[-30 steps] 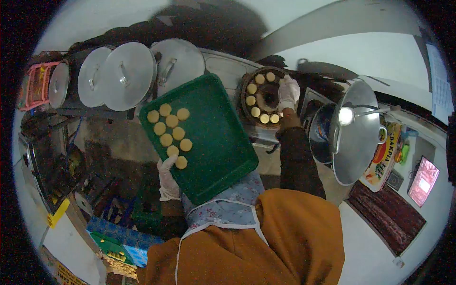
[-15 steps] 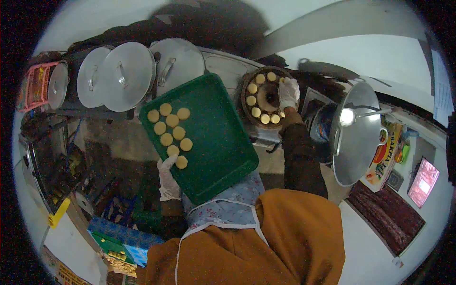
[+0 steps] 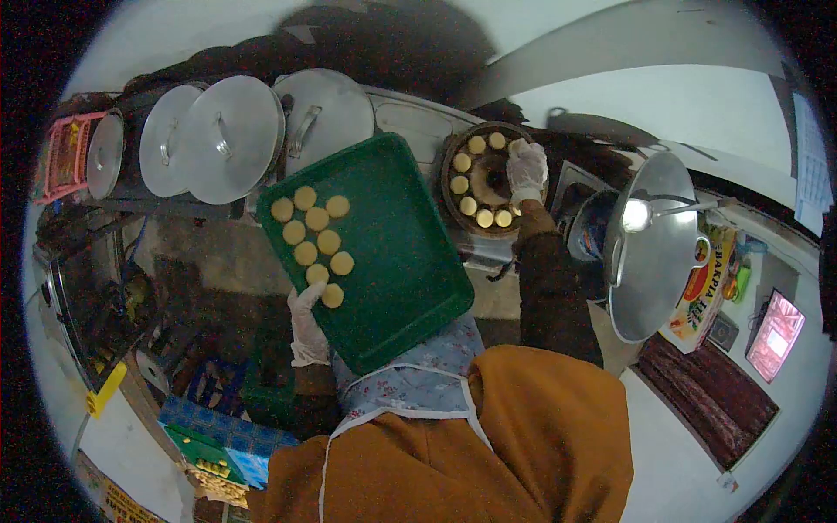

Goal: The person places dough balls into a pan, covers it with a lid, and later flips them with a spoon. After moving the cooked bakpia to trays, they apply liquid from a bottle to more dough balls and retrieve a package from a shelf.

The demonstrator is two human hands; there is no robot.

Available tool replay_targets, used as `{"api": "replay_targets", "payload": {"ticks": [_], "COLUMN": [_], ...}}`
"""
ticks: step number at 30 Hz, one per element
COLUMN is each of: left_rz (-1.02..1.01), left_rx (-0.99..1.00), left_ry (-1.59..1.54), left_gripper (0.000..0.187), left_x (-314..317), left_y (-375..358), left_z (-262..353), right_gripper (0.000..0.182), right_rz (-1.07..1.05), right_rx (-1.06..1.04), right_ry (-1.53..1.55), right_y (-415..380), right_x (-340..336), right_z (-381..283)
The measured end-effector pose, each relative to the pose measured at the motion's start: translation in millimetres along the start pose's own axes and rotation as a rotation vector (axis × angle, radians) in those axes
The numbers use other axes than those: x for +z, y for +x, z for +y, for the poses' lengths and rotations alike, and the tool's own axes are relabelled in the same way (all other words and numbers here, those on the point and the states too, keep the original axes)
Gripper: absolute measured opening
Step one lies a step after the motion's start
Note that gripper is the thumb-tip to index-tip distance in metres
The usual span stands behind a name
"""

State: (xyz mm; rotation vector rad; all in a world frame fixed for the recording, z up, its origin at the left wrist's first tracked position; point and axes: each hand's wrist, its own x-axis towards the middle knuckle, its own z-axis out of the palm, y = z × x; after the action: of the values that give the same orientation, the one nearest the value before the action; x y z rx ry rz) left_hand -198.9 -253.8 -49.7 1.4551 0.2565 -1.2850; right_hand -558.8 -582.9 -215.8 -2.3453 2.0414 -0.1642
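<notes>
My left hand [image 3: 309, 324], in a clear glove, grips the lower left edge of a green tray [image 3: 392, 261], which is tilted in front of the apron. Several pale round dough cakes [image 3: 329, 241] lie on the tray's left side. My gloved right hand [image 3: 527, 171] is over the right side of a round dark pan [image 3: 453, 205], its fingers curled together. Whatever is under or between those fingers is hidden. More round cakes [image 3: 460, 184] stand in a ring around the pan's raised middle, showing along its left and lower sides.
Large metal lids [image 3: 234, 144] stand along the back left, beside a pink basket [image 3: 70, 157]. Right of the pan is a big metal wok [image 3: 654, 261] with a printed box [image 3: 706, 288] behind it. A blue checked cloth [image 3: 209, 427] and a lit phone [image 3: 779, 336] lie at the sides.
My right hand has shifted slightly and now covers the cake that showed by its fingertips at the pan's upper right. The tray and my left hand stay almost still.
</notes>
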Motion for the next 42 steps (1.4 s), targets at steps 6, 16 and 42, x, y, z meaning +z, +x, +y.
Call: {"api": "replay_targets", "payload": {"ticks": [6, 16, 42], "left_rz": [-0.083, 0.005, -0.056], "left_rx": [0.027, 0.107, -0.009], "left_ry": [0.004, 0.035, -0.026], "left_gripper": [0.040, 0.042, 0.046], "left_x": [4, -15, 3], "left_y": [-5, 2, -9], "left_z": [4, -18, 8], "right_gripper": [0.025, 0.026, 0.019], "right_rz": [0.030, -0.021, -0.003], "right_rx": [-0.183, -0.137, 0.043], "right_ry": [-0.013, -0.059, -0.050], "right_y": [6, 6, -53], "right_x": [-10, 4, -11], "right_z": [-21, -15, 68]}}
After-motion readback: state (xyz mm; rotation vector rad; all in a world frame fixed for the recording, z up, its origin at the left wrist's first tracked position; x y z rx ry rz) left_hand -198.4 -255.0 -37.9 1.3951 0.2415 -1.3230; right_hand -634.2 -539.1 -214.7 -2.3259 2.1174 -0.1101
